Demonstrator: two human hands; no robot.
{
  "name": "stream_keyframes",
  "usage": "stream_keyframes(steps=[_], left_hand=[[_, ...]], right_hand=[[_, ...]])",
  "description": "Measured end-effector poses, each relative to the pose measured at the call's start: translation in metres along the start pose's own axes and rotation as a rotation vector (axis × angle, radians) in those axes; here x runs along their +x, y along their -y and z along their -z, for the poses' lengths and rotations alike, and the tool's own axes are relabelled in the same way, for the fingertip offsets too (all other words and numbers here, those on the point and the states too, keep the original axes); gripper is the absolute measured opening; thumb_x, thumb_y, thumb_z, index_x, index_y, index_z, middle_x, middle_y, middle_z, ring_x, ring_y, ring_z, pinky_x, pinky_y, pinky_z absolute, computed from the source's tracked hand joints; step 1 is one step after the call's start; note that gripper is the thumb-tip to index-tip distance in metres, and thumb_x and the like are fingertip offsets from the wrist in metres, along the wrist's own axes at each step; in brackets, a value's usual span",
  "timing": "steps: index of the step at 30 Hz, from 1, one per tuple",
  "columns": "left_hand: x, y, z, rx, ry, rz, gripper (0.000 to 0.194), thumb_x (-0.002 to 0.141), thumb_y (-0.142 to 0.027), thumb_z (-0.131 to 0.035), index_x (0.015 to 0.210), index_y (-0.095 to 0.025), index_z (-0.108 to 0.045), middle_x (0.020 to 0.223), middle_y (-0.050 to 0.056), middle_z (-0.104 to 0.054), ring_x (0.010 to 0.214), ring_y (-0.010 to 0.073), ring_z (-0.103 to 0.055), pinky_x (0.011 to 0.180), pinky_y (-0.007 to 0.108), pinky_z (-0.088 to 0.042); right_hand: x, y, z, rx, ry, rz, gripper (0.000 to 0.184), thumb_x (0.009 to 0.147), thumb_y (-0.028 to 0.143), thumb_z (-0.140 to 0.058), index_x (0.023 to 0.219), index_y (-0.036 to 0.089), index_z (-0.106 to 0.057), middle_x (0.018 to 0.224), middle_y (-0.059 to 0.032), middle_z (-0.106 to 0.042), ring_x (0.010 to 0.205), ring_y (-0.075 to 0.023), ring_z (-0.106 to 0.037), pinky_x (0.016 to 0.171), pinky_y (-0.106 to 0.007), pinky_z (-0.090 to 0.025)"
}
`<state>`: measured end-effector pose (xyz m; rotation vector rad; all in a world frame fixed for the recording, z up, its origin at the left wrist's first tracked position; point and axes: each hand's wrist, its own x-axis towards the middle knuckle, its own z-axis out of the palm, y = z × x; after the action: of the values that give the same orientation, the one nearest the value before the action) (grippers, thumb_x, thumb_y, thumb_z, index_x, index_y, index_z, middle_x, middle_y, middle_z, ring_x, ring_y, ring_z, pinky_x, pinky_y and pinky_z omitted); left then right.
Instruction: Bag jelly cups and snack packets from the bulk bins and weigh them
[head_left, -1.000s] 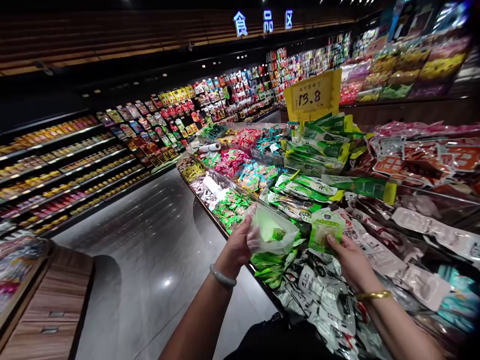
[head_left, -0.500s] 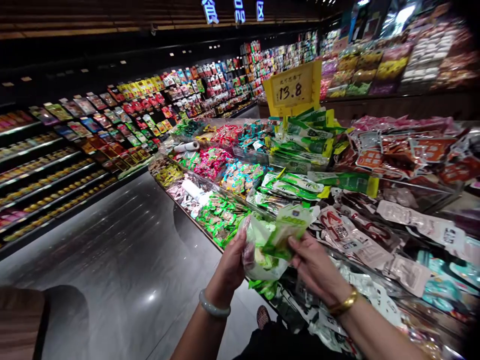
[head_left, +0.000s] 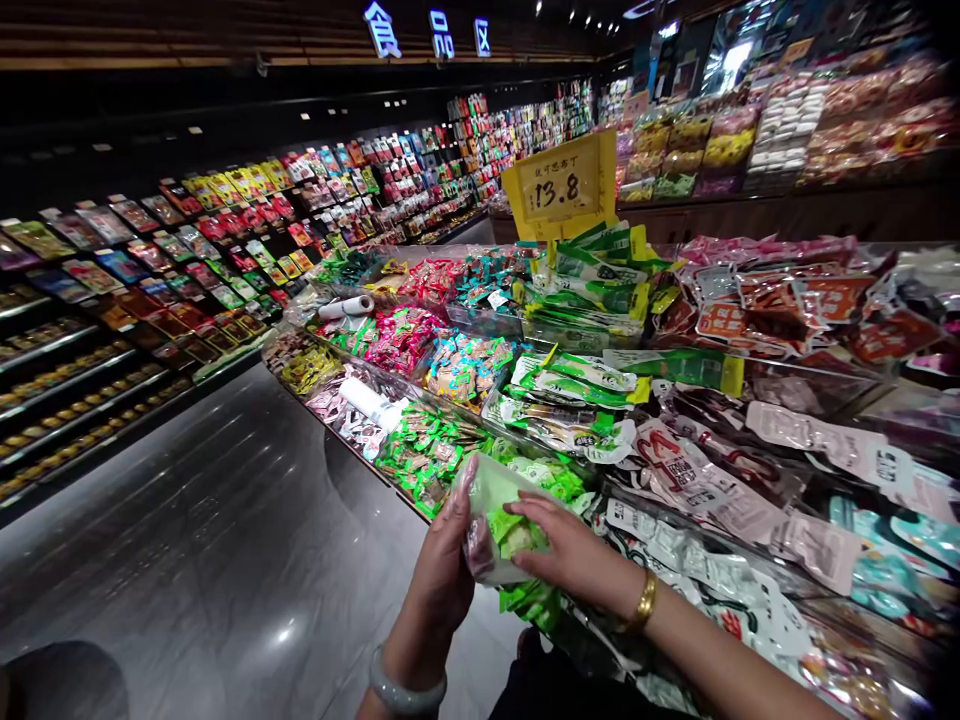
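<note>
My left hand point(head_left: 448, 545) grips a clear plastic bag point(head_left: 491, 480) by its left side, fingers closed on it. Inside the bag are a green snack packet point(head_left: 514, 532) and something purplish-brown by my left fingers, whose kind I cannot make out. My right hand point(head_left: 559, 540) reaches over the bag from the right, fingers apart and stretched around the green packet; its fingertips touch the bag or the packet. Just beyond the bag lie more green snack packets point(head_left: 551, 475) in the display bin.
A bin counter holds small wrapped snacks point(head_left: 431, 445), long green-and-white packets point(head_left: 577, 375) and white-and-red packets point(head_left: 667, 460). A plastic bag roll point(head_left: 367, 400) lies on the snacks. A yellow price sign point(head_left: 562, 185) stands behind. Shelves line the left wall beyond the grey floor point(head_left: 225, 540).
The green packet that my right hand held above the bag is now down in it, and the right fingers have spread. My view has turned slightly right.
</note>
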<state>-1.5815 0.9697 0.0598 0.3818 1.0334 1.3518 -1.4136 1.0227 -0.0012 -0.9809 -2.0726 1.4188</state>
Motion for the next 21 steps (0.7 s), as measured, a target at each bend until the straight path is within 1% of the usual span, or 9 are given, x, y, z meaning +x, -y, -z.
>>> stream_keyframes(steps=[2, 4, 8, 10, 12, 15, 18, 20, 21], left_hand=[[0.002, -0.005, -0.001, 0.004, -0.001, -0.064, 0.071, 0.084, -0.041, -0.074, 0.148, -0.028, -0.045, 0.048, -0.009, -0.043, 0.039, 0.0053, -0.035, 0.041, 0.016, -0.026], [0.005, -0.01, -0.005, -0.003, 0.014, -0.083, 0.07, 0.085, -0.041, -0.072, 0.148, -0.028, -0.045, 0.048, -0.009, -0.043, 0.039, 0.0056, -0.035, 0.04, 0.016, -0.026], [0.009, -0.017, -0.011, -0.02, 0.064, -0.077, 0.068, 0.087, -0.043, -0.07, 0.148, -0.029, -0.045, 0.047, -0.01, -0.041, 0.038, 0.0056, -0.032, 0.04, 0.016, -0.025], [0.01, -0.015, -0.012, -0.017, 0.059, -0.073, 0.067, 0.087, -0.043, -0.069, 0.148, -0.029, -0.045, 0.048, -0.01, -0.04, 0.038, 0.0053, -0.032, 0.04, 0.015, -0.025], [0.011, -0.008, -0.009, -0.01, 0.036, -0.056, 0.067, 0.087, -0.043, -0.069, 0.148, -0.03, -0.044, 0.049, -0.01, -0.041, 0.039, 0.005, -0.032, 0.041, 0.015, -0.024], [0.011, 0.002, -0.003, -0.017, 0.009, -0.022, 0.07, 0.086, -0.043, -0.071, 0.149, -0.029, -0.044, 0.047, -0.01, -0.04, 0.039, 0.0052, -0.034, 0.042, 0.015, -0.027], [0.009, 0.008, -0.001, -0.052, -0.012, -0.008, 0.074, 0.082, -0.041, -0.075, 0.148, -0.028, -0.044, 0.052, -0.008, -0.048, 0.043, 0.0066, -0.044, 0.045, 0.016, -0.034], [0.009, 0.008, -0.002, -0.064, -0.022, -0.004, 0.074, 0.082, -0.041, -0.076, 0.148, -0.029, -0.044, 0.054, -0.007, -0.051, 0.044, 0.0064, -0.045, 0.046, 0.016, -0.036], [0.008, 0.008, -0.002, -0.067, -0.024, -0.004, 0.073, 0.083, -0.042, -0.075, 0.148, -0.03, -0.045, 0.053, -0.008, -0.049, 0.043, 0.0057, -0.042, 0.046, 0.016, -0.036]], right_hand=[[0.004, 0.005, 0.005, -0.154, -0.074, 0.042, 0.071, 0.077, 0.04, -0.075, 0.142, 0.02, -0.054, 0.146, -0.0181, -0.051, 0.144, -0.0336, -0.034, 0.119, -0.053, -0.028], [0.008, 0.01, 0.008, -0.253, -0.132, 0.065, 0.079, 0.075, 0.042, -0.077, 0.147, 0.025, -0.048, 0.15, -0.0165, -0.046, 0.146, -0.0338, -0.031, 0.119, -0.055, -0.026], [0.011, 0.015, 0.01, -0.333, -0.163, 0.099, 0.086, 0.073, 0.04, -0.08, 0.15, 0.03, -0.042, 0.16, -0.0147, -0.03, 0.149, -0.0344, -0.025, 0.12, -0.055, -0.025], [0.01, 0.012, 0.011, -0.346, -0.174, 0.118, 0.086, 0.073, 0.04, -0.08, 0.15, 0.031, -0.042, 0.161, -0.0133, -0.03, 0.149, -0.0344, -0.024, 0.12, -0.055, -0.025], [0.007, 0.006, 0.013, -0.358, -0.178, 0.13, 0.081, 0.073, 0.04, -0.081, 0.146, 0.03, -0.048, 0.158, -0.013, -0.037, 0.147, -0.0341, -0.029, 0.119, -0.054, -0.028], [0.001, -0.001, 0.02, -0.347, -0.147, 0.123, 0.059, 0.079, 0.037, -0.075, 0.135, 0.027, -0.06, 0.147, -0.0121, -0.053, 0.137, -0.0316, -0.047, 0.114, -0.049, -0.038], [-0.003, -0.001, 0.032, -0.265, -0.088, 0.09, 0.032, 0.089, 0.037, -0.062, 0.119, 0.028, -0.071, 0.122, -0.0072, -0.072, 0.111, -0.0265, -0.067, 0.097, -0.041, -0.051], [-0.002, -0.002, 0.044, -0.216, -0.09, 0.067, 0.025, 0.093, 0.039, -0.058, 0.107, 0.029, -0.075, 0.104, -0.0038, -0.077, 0.095, -0.024, -0.071, 0.086, -0.037, -0.054], [0.001, -0.004, 0.051, -0.206, -0.112, 0.059, 0.024, 0.093, 0.04, -0.057, 0.103, 0.029, -0.076, 0.101, -0.0029, -0.078, 0.092, -0.0235, -0.071, 0.084, -0.037, -0.054]])
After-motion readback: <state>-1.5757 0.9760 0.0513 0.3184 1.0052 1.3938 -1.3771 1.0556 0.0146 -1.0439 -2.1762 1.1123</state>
